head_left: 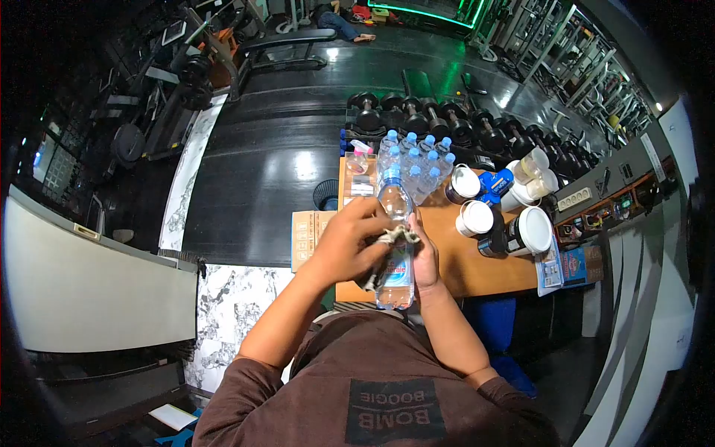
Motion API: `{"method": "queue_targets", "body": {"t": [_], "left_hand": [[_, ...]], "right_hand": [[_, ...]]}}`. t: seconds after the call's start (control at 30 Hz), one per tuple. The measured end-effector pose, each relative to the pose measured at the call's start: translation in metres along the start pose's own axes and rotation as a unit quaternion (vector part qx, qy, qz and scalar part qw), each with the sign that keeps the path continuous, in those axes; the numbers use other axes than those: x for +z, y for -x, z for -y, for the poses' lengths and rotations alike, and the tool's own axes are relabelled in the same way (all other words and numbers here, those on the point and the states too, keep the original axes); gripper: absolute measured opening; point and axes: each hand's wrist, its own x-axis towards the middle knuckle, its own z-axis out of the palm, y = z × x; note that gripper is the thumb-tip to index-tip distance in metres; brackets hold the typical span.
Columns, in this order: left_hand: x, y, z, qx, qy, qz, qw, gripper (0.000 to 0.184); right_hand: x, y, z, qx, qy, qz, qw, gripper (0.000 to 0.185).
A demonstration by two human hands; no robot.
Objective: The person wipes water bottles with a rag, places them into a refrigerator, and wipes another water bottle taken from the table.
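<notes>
In front of my chest I hold a clear plastic water bottle (395, 201) upright, its blue cap up and a printed label round its lower half. My right hand (425, 257) grips the bottle from the right side. My left hand (350, 242) is closed on a crumpled, light-coloured cloth (401, 235), which presses against the bottle's middle. Part of the cloth also hangs below the left fingers. Just beyond the held bottle, several similar water bottles (414, 160) stand in a group on the wooden table (439, 257).
White-lidded tubs (534, 229) and a blue package (494, 185) stand on the table's right. A spray bottle (359, 158) is at the far left corner. Left of the table are a cardboard box (304, 238) and a black bin (326, 195). Behind runs a dumbbell rack (447, 119); a person (339, 26) lies far back.
</notes>
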Motion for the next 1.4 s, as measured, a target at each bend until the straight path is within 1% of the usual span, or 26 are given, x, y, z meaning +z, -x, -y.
{"method": "queue_targets", "body": {"t": [0.07, 0.1, 0.17, 0.2, 0.23, 0.33, 0.37, 0.43, 0.47, 0.5, 0.57, 0.6, 0.63, 0.7, 0.77, 0.83, 0.9, 0.97, 1.07, 1.1, 1.13, 1.17, 1.23, 1.3, 1.37, 1.4], "left_hand": [[-0.008, -0.008, 0.003, 0.018, 0.068, -0.039, 0.997, 0.024], [-0.021, -0.012, 0.007, 0.005, 0.053, -0.055, 0.997, 0.032], [-0.008, -0.024, 0.018, 0.000, 0.021, -0.151, 0.988, 0.037], [-0.007, -0.029, 0.016, -0.006, 0.006, -0.181, 0.983, 0.041], [-0.010, -0.033, 0.015, 0.001, -0.049, -0.185, 0.982, 0.042], [-0.002, -0.036, 0.014, 0.052, -0.106, -0.141, 0.983, 0.044], [0.006, -0.034, 0.009, 0.059, -0.115, -0.154, 0.980, 0.045], [0.007, -0.023, -0.005, 0.061, -0.131, -0.109, 0.983, 0.049], [0.014, -0.018, -0.008, 0.078, -0.135, -0.104, 0.982, 0.049], [0.017, -0.014, -0.009, 0.087, -0.155, -0.093, 0.980, 0.049], [0.024, -0.005, -0.009, 0.099, -0.133, -0.089, 0.982, 0.047], [0.023, -0.001, -0.011, 0.098, -0.133, -0.090, 0.982, 0.047], [0.021, 0.004, -0.015, 0.086, -0.103, -0.067, 0.989, 0.044], [0.017, 0.010, -0.013, 0.074, -0.071, -0.043, 0.994, 0.040], [0.013, 0.013, -0.004, 0.066, 0.047, -0.014, 0.997, 0.038], [0.009, 0.010, -0.008, 0.041, 0.055, -0.049, 0.996, 0.037], [0.007, -0.001, -0.010, 0.042, 0.022, -0.129, 0.991, 0.039], [0.011, -0.015, -0.011, 0.031, -0.012, -0.184, 0.982, 0.043], [0.017, -0.025, -0.009, 0.058, -0.066, -0.162, 0.983, 0.041], [0.021, -0.023, -0.011, 0.065, -0.094, -0.151, 0.982, 0.039], [0.026, -0.017, -0.010, 0.048, -0.090, -0.126, 0.987, 0.037], [0.032, -0.013, -0.010, 0.065, -0.083, -0.111, 0.988, 0.035], [0.033, -0.006, -0.022, 0.076, -0.093, -0.123, 0.985, 0.031], [0.034, 0.004, -0.023, 0.082, -0.070, -0.108, 0.988, 0.030], [0.033, 0.015, -0.026, 0.088, -0.047, -0.093, 0.991, 0.030], [0.032, 0.020, -0.029, 0.074, -0.030, -0.073, 0.994, 0.029]], "right_hand": [[0.027, 0.000, 0.008, -0.006, 0.006, -0.052, 0.999, 0.054], [0.040, -0.009, 0.001, -0.016, -0.007, -0.042, 0.999, 0.054], [0.045, -0.005, 0.013, -0.027, 0.042, -0.029, 0.998, 0.054], [0.049, -0.003, 0.012, -0.004, 0.041, -0.035, 0.999, 0.053], [0.053, -0.002, 0.010, -0.002, 0.038, -0.034, 0.999, 0.053], [0.055, -0.001, 0.013, -0.015, 0.093, -0.028, 0.995, 0.054], [0.044, -0.003, 0.011, -0.026, 0.079, -0.034, 0.996, 0.053], [0.010, -0.005, 0.000, -0.047, 0.047, -0.048, 0.997, 0.053], [-0.020, -0.006, -0.010, -0.082, 0.113, -0.056, 0.989, 0.053], [-0.018, -0.005, -0.005, -0.099, 0.064, 0.007, 0.993, 0.053], [0.005, -0.006, 0.006, -0.118, 0.093, -0.065, 0.987, 0.052], [0.031, -0.007, 0.019, -0.097, 0.104, -0.074, 0.987, 0.053], [0.033, -0.009, 0.025, -0.072, 0.062, -0.051, 0.994, 0.054], [0.033, -0.004, 0.029, -0.042, 0.074, -0.064, 0.994, 0.052], [-0.005, -0.007, 0.015, -0.039, 0.086, -0.068, 0.993, 0.051], [0.009, -0.009, 0.018, -0.036, 0.100, -0.071, 0.992, 0.050], [0.032, -0.006, 0.019, -0.022, -0.044, -0.051, 0.997, 0.050], [0.035, -0.002, 0.015, -0.015, -0.030, -0.034, 0.999, 0.051], [0.037, -0.002, 0.011, -0.014, -0.035, -0.032, 0.999, 0.053], [0.034, -0.003, 0.011, -0.066, -0.002, -0.027, 0.997, 0.055], [0.029, -0.003, 0.009, -0.118, 0.029, -0.023, 0.992, 0.058], [-0.006, -0.004, -0.003, -0.150, 0.042, -0.033, 0.987, 0.060], [0.025, -0.007, 0.020, -0.109, 0.084, -0.054, 0.989, 0.059], [0.041, -0.007, 0.031, -0.101, 0.050, -0.066, 0.991, 0.055], [0.039, -0.007, 0.038, -0.029, 0.055, -0.104, 0.993, 0.052], [0.044, -0.007, 0.037, -0.070, 0.083, -0.096, 0.989, 0.051]]}}
